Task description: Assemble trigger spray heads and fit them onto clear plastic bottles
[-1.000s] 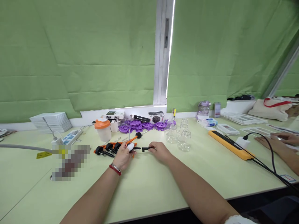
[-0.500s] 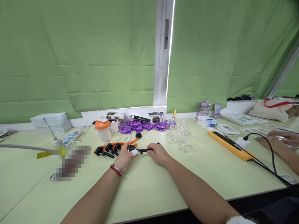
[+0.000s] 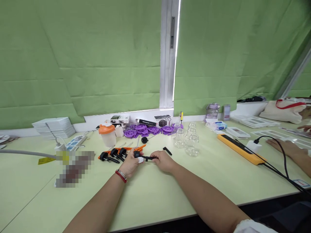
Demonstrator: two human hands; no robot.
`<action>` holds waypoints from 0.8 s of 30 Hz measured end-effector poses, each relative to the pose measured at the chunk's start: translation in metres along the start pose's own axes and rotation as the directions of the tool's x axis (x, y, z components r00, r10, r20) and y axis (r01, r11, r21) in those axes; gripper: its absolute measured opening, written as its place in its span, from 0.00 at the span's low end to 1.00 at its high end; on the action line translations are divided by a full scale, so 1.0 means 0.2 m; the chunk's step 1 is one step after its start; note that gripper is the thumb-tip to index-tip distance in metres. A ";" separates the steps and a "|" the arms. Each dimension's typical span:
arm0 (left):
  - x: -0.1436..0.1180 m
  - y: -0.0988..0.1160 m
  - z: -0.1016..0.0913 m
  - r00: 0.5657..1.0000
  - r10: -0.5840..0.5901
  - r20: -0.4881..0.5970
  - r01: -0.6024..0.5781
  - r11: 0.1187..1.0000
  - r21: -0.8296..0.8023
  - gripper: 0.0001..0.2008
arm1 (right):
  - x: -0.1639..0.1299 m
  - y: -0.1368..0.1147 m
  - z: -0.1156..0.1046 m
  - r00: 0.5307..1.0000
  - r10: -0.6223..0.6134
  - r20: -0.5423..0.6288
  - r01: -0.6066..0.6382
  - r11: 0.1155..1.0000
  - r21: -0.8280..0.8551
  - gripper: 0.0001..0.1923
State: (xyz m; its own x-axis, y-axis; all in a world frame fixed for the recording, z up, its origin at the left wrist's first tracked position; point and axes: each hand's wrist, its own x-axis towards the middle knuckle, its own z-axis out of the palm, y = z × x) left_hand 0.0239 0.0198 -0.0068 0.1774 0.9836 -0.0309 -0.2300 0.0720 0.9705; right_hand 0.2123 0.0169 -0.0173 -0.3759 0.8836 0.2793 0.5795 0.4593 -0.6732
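Note:
My left hand (image 3: 130,164) is closed around an orange-and-black plastic part (image 3: 136,154) with a thin metal rod standing up from it. A white piece shows at the left thumb; I cannot tell what it is. My right hand (image 3: 163,160) pinches the end of a black plastic arm (image 3: 148,158), which reaches across to the part in the left hand. Whether the two are joined is hidden by the fingers. Just beyond the right hand lies a short black stick-shaped piece (image 3: 167,150). Similar orange-and-black parts (image 3: 114,153) lie in a row left of my left hand.
Behind the hands are a round black piece (image 3: 144,140), purple wheel-like parts (image 3: 141,130) and an orange-lidded cup (image 3: 107,136). Clear glass jars (image 3: 191,145) stand to the right. Further right lie a yellow power strip (image 3: 240,149) with cables and a co-worker's hand (image 3: 283,147).
My right hand has shifted slightly, and the short black piece beyond it now shows whole. The held part has turned a little. At the far right, the co-worker's hands have moved apart.

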 end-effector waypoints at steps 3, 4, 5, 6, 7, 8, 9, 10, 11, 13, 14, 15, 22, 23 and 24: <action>0.01 -0.02 -0.01 1.000 -0.016 0.022 0.016 1.000 -0.005 0.31 | 0.00 0.02 0.00 0.999 0.046 0.015 -0.046 0.999 0.005 0.10; 0.01 -0.02 -0.01 0.999 -0.020 0.029 0.021 1.000 -0.014 0.31 | 0.00 0.02 0.00 0.998 0.059 0.019 -0.059 0.998 0.007 0.10; 0.01 -0.02 0.00 0.999 -0.023 0.036 0.024 0.999 -0.023 0.31 | 0.00 0.02 0.00 0.998 0.067 0.020 -0.067 0.998 0.009 0.10; 0.01 -0.03 0.00 0.999 -0.024 0.042 0.025 0.999 -0.029 0.31 | 0.00 0.02 0.00 0.998 0.067 0.018 -0.067 0.998 0.011 0.10; 0.01 -0.03 0.00 0.999 -0.022 0.046 0.023 0.999 -0.033 0.30 | 0.00 0.02 -0.01 0.998 0.056 0.014 -0.056 0.998 0.012 0.10; 0.01 -0.03 0.00 0.999 -0.017 0.048 0.019 0.999 -0.033 0.29 | 0.00 0.02 -0.01 0.999 0.036 0.011 -0.036 0.999 0.013 0.10; 0.01 -0.02 0.00 0.999 -0.012 0.048 0.013 0.999 -0.030 0.28 | 0.00 0.01 -0.02 1.000 0.011 0.011 -0.011 1.000 0.013 0.11; 0.00 -0.02 0.00 0.999 -0.008 0.047 0.009 1.000 -0.025 0.28 | 0.00 0.00 -0.02 1.000 -0.011 0.013 0.011 1.000 0.015 0.13; 0.00 -0.02 0.00 0.999 -0.005 0.045 0.005 1.000 -0.020 0.27 | -0.01 -0.01 -0.02 0.999 -0.031 0.014 0.031 0.999 0.018 0.15; 0.00 -0.02 0.00 0.999 -0.002 0.043 0.002 1.000 -0.013 0.27 | -0.01 -0.03 -0.02 0.998 -0.055 0.021 0.054 0.998 0.023 0.18; -0.01 -0.01 0.01 0.999 -0.001 0.044 0.001 1.000 -0.012 0.27 | -0.02 -0.03 -0.02 0.998 -0.065 0.026 0.064 0.998 0.024 0.19; -0.01 -0.01 0.01 0.999 0.001 0.044 0.000 1.000 -0.013 0.27 | -0.02 -0.04 -0.02 0.997 -0.076 0.029 0.075 0.997 0.024 0.21; -0.01 0.02 0.01 1.000 0.004 0.023 -0.005 1.000 0.030 0.29 | -0.02 -0.06 -0.04 0.993 -0.122 -0.001 0.122 0.991 0.064 0.21; -0.01 0.02 0.01 1.000 0.009 0.022 -0.010 0.999 0.042 0.29 | -0.02 -0.06 -0.04 0.993 -0.114 0.004 0.114 0.991 0.070 0.21; -0.01 0.02 0.01 1.000 0.014 0.023 -0.015 0.999 0.052 0.29 | -0.02 -0.06 -0.04 0.994 -0.105 0.011 0.104 0.992 0.077 0.20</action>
State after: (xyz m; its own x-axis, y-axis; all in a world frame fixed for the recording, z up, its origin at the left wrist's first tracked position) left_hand 0.0243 0.0178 -0.0027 0.1962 0.9805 -0.0122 -0.1824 0.0487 0.9820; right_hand 0.2127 0.0083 -0.0049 -0.4425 0.8294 0.3409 0.4802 0.5402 -0.6911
